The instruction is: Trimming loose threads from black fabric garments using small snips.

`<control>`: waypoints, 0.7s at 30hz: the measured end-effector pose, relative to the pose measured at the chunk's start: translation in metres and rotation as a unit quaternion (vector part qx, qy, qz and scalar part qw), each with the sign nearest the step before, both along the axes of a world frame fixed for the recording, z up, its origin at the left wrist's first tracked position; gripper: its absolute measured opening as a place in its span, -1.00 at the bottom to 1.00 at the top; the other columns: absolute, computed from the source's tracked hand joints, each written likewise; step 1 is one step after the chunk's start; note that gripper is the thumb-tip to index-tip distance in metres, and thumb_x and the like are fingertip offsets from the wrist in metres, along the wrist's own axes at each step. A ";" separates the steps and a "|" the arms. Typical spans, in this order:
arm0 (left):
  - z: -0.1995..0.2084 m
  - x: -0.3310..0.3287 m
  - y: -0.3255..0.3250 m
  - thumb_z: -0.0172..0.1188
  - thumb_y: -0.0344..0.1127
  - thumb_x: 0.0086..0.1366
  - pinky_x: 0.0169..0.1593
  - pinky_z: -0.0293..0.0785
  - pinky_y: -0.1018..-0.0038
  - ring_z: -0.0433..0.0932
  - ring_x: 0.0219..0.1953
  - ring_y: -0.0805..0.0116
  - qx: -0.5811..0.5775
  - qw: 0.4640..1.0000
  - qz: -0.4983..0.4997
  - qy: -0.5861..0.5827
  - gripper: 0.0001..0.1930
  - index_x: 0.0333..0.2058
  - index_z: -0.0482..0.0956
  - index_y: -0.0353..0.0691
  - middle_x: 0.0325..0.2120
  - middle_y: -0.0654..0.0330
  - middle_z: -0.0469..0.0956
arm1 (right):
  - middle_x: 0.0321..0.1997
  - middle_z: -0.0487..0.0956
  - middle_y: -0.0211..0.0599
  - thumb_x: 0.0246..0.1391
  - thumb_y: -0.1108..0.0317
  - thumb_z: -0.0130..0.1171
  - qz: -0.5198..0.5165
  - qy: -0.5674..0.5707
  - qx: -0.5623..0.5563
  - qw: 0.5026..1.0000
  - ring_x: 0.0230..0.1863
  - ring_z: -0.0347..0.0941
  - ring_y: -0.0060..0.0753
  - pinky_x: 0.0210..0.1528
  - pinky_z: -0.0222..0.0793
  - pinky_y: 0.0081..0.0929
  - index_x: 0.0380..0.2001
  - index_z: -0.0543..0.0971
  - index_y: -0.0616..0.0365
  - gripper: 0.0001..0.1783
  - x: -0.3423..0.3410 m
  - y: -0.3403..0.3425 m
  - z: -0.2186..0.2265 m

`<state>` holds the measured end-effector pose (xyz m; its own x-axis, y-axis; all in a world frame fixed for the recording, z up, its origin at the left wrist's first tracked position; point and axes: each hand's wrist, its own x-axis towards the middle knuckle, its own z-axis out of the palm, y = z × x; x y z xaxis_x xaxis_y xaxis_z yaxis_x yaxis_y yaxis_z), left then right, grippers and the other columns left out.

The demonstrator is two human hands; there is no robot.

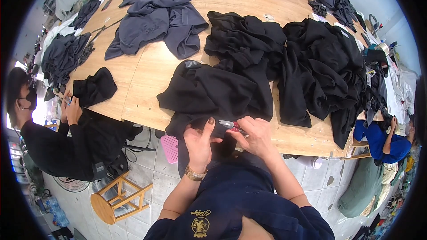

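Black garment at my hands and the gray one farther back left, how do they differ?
The black garment is deep black; the gray garment is bluish gray. The black garment reaches the near edge of the table; the gray garment lies farther back and left. Your left hand and right hand, holding snips, are at the black garment; neither touches the gray garment. Both lie crumpled.

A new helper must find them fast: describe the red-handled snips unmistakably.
Start at the big wooden table and go to its near edge, where a black garment lies nearest the camera. There the right hand holds the snips, pointing toward the left hand. Their shiny metal and touch of red set them apart from the plain black garment beside them.
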<state>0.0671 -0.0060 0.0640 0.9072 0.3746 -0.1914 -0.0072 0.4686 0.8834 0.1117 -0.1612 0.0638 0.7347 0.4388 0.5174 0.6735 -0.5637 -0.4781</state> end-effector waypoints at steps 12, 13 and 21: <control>-0.001 0.002 0.002 0.15 -0.37 0.22 -0.62 0.54 0.62 0.57 -0.54 0.46 -0.022 1.000 0.009 0.007 -0.74 -0.19 0.31 -0.30 -0.45 0.17 0.55 | -0.65 0.38 -0.35 -0.18 0.14 0.32 0.001 0.038 0.026 0.999 -0.67 0.33 -0.29 -0.59 0.18 -0.45 -0.61 0.42 0.08 -0.68 -0.001 -0.003 -0.002; 0.000 0.002 0.002 0.15 -0.37 0.22 -0.62 0.54 0.62 0.57 -0.54 0.46 -0.022 1.000 0.008 0.007 -0.74 -0.19 0.31 -0.30 -0.45 0.17 0.55 | -0.65 0.38 -0.35 -0.18 0.14 0.32 0.001 0.038 0.026 0.999 -0.67 0.33 -0.29 -0.59 0.18 -0.45 -0.61 0.42 0.08 -0.68 -0.001 -0.003 -0.002; 0.000 0.000 0.001 0.14 -0.37 0.22 -0.61 0.55 0.62 0.57 -0.54 0.46 -0.031 0.999 -0.006 0.000 -0.74 -0.18 0.31 -0.31 -0.43 0.16 0.55 | -0.66 0.39 -0.33 -0.15 0.16 0.32 0.011 0.040 0.035 0.999 -0.69 0.28 -0.25 -0.61 0.15 -0.48 -0.60 0.43 0.12 -0.68 0.001 0.001 -0.007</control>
